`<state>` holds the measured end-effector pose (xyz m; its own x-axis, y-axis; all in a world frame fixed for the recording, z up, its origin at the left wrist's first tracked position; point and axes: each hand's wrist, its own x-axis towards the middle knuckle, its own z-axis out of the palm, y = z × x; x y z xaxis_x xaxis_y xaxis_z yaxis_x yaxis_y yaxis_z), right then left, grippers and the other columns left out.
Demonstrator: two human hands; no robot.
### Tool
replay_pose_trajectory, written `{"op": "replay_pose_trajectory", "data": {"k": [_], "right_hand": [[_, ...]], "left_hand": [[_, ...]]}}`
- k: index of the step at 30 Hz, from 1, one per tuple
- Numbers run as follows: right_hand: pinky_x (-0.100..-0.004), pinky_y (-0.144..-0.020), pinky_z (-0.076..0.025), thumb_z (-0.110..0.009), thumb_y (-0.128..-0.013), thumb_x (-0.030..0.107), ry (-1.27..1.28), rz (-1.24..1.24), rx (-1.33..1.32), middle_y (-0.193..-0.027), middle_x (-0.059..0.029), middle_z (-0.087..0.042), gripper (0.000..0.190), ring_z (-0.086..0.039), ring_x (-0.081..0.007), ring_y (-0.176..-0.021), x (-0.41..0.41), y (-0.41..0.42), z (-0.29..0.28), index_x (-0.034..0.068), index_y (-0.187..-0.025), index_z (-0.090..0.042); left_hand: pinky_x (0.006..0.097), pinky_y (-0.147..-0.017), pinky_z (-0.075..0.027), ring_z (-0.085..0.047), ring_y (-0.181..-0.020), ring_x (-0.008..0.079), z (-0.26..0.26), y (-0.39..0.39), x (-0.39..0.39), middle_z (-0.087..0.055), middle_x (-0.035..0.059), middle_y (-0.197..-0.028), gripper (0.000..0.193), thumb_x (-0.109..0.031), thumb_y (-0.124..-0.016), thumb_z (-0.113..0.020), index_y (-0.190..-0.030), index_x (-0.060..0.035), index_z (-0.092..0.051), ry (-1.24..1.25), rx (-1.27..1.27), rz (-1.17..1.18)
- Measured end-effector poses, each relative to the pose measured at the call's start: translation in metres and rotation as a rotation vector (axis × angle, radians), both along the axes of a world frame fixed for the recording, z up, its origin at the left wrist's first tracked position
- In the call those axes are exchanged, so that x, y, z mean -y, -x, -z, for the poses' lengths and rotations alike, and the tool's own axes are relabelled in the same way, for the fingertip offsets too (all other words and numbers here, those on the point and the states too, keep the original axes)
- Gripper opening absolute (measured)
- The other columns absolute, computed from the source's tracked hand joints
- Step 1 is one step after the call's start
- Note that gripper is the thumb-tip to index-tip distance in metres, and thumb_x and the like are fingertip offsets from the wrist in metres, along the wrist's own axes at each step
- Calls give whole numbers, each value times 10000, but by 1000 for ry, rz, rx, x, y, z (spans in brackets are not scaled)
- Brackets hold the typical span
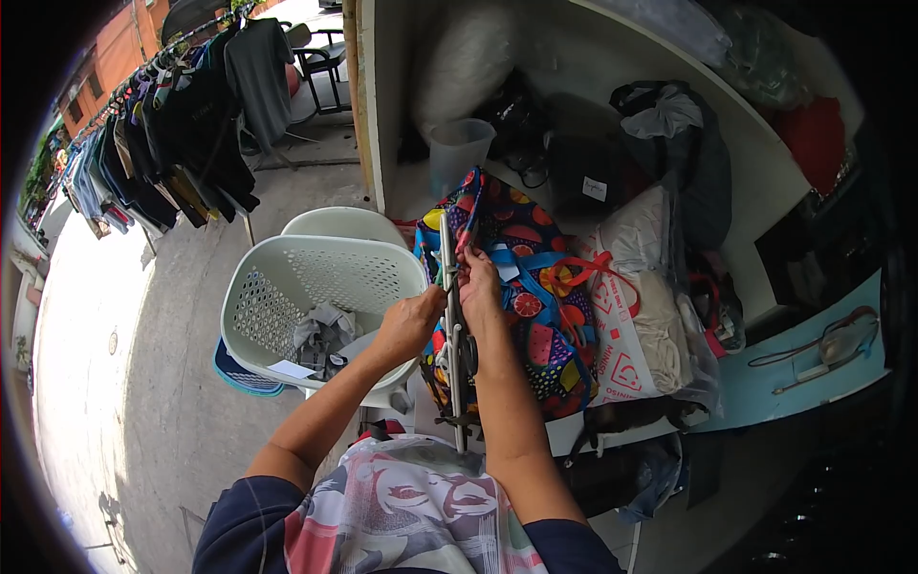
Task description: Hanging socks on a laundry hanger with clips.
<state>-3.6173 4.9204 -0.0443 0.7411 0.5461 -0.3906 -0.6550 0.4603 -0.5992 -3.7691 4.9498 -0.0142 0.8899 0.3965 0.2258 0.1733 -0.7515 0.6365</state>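
Note:
Both hands are at a pale tubular metal frame [452, 344], which stands against a bag with a bright fruit print [527, 305]. My left hand [410, 321] is on the basket side of the frame, its fingers closed on a thin dark cord [451, 281] at the tubing. From the bag side, my right hand [479, 281] pinches at the same spot; its fingertips partly hide what they hold. Blue straps [534, 260] cross the bag. Left of the frame, a white perforated laundry basket [247, 316] contains crumpled grey cloth [326, 333] and a white paper [292, 369].
Beside the fruit-print bag is a clear plastic bag of beige fabric [656, 323]. A dark cat [631, 422] lies along the front edge. Behind stand a translucent bin [461, 154] and a large dark bag [706, 172]. Clothes [193, 129] hang on a rack at upper left.

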Motion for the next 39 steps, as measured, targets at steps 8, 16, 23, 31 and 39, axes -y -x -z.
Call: {"op": "replay_pose_trajectory", "data": {"k": [8,16,23,31,39], "right_hand": [[-145,-426,-324,-561,-839,157,4,-9,278,-660,31,-541,62,-406,-14,-495,6,11,-26,99,-819,-549],[-171,-545,-390,-530,-850,118,186,132,929,-801,4,-579,62,-503,-43,-655,29,32,-48,65,-884,-529],[-293,-660,-463,-560,-800,42,354,247,1603,-842,-70,-599,75,-578,-221,-748,42,38,-61,41,-874,-547],[-193,-490,-474,-556,-810,55,417,81,1337,-940,-29,-556,106,-564,-96,-734,53,22,-58,35,-915,-558],[-282,-692,-459,-537,-835,147,645,-80,1347,-885,-100,-590,196,-577,-178,-784,117,-71,-82,15,-979,-549]], "left_hand": [[339,-620,-435,-565,-702,243,-5,-2,-25,-594,102,-772,197,-210,-871,-450,-913,-24,-500,245,95,7],[218,-721,-380,-498,-805,84,-19,-26,-47,-551,8,-910,236,-244,-827,-546,-959,-50,-569,945,351,56],[236,-818,-368,-507,-907,88,-33,-22,-37,-580,16,-969,283,-226,-815,-564,-1021,-34,-573,1009,326,178],[269,-881,-351,-504,-955,127,-26,-22,-30,-562,62,-1024,309,-261,-848,-519,-1052,-28,-527,617,152,194],[268,-771,-412,-518,-979,131,-17,-5,-49,-561,49,-996,300,-300,-876,-460,-1018,-51,-547,831,299,-10]]}}
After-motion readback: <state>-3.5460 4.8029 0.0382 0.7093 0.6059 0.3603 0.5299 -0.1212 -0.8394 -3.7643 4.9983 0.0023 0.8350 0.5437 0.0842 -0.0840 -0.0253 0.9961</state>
